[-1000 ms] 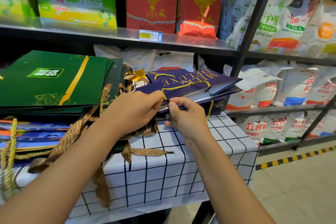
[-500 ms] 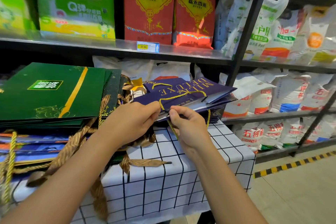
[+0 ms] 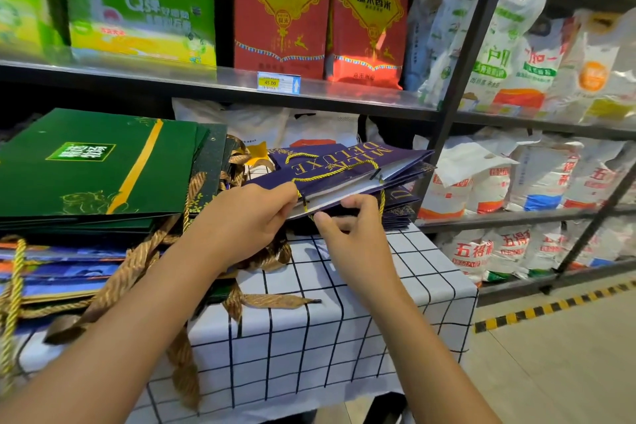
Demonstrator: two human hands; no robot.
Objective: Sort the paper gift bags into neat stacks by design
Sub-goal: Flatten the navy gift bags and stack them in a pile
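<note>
Now both hands, left hand (image 3: 247,217) and right hand (image 3: 351,234), pinch the top purple bag (image 3: 344,165); green stack (image 3: 96,165) at nine o'clock done, mixed bags (image 3: 51,268) beneath remain.

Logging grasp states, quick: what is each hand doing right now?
Left hand: grips the near edge of the top purple gift bag.
Right hand: fingers curled, pinching the bag's gold cord handle.

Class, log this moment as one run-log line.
left hand: grips purple bag edge | right hand: pinches gold cord handle | green stack: beside, untouched
</note>
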